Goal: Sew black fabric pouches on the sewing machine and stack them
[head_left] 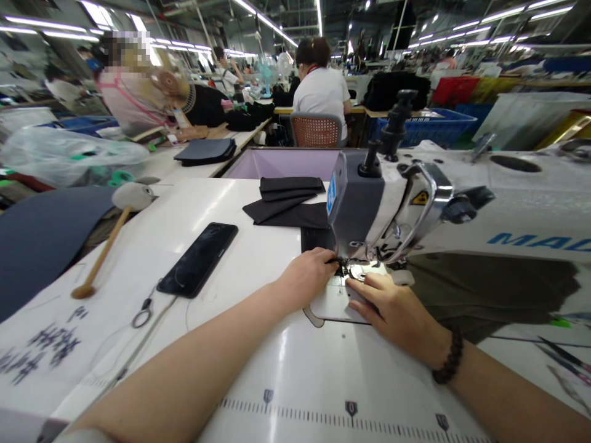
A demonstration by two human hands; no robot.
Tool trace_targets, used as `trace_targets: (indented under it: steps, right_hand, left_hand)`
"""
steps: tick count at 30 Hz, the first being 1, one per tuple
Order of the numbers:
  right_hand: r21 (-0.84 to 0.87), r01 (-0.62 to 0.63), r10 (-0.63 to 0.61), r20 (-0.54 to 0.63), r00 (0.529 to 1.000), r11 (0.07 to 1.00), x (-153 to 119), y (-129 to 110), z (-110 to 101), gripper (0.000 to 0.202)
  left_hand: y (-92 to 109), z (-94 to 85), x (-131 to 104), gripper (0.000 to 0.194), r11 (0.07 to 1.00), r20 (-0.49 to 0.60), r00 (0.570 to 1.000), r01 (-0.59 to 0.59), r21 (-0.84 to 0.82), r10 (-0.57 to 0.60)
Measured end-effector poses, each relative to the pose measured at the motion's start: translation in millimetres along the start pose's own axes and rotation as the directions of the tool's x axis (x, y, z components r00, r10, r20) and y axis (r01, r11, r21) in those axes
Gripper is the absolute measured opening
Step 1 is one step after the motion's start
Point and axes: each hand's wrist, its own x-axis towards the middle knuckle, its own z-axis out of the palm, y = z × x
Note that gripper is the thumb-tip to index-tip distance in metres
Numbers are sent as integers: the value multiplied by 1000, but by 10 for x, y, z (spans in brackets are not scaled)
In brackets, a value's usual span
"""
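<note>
My left hand is at the left side of the sewing machine, its fingers bent together on the edge of a black fabric piece beside the presser foot. Most of what lies under those fingertips is hidden. On the right of the needle area, my right hand rests with fingers stretched and apart over the metal needle plate. A dark beaded bracelet circles the right wrist. Folded black fabric strips lie behind the left hand, against the machine head.
A black phone with a cord lies left on the white table, near a wooden-handled mallet. Olive-brown fabric sits under the machine arm. Scissors lie far right. A person sits ahead, facing away.
</note>
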Motion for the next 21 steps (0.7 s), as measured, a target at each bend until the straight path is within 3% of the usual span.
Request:
trace_targets:
  steps: [21]
  right_hand:
    - [9, 6, -6, -13, 1000, 1000, 1, -16, -10, 27]
  left_hand:
    - [-66, 17, 27, 17, 999, -18, 999, -29, 22, 30]
